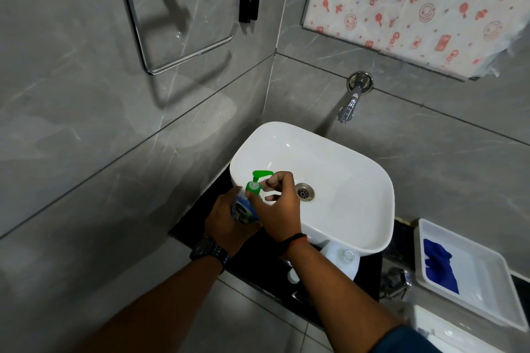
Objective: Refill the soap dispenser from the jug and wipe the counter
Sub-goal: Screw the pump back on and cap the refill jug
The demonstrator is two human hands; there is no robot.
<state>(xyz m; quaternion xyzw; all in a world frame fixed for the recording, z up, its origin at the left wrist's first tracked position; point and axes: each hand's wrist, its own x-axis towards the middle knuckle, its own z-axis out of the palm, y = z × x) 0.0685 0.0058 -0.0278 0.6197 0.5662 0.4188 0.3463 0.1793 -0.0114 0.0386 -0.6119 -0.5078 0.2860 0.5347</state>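
Observation:
The soap dispenser (pixel 243 210) is a small bottle with a blue label and a green pump head (pixel 259 178). My left hand (pixel 223 221) wraps around its body beside the white basin (pixel 344 169). My right hand (pixel 279 205) pinches the green collar of the pump at the bottle's neck. The white jug (pixel 345 259) stands on the black counter (pixel 252 264) under my right forearm, partly hidden, its round mouth showing. A blue cloth (pixel 438 266) lies in a white tray (pixel 487 275) at the right.
A wall tap (pixel 348 107) hangs over the basin. A chrome towel ring (pixel 177 26) is on the left wall. A small white cap (pixel 293 276) lies on the counter by the jug. A chrome fitting (pixel 397 281) sits beside the tray.

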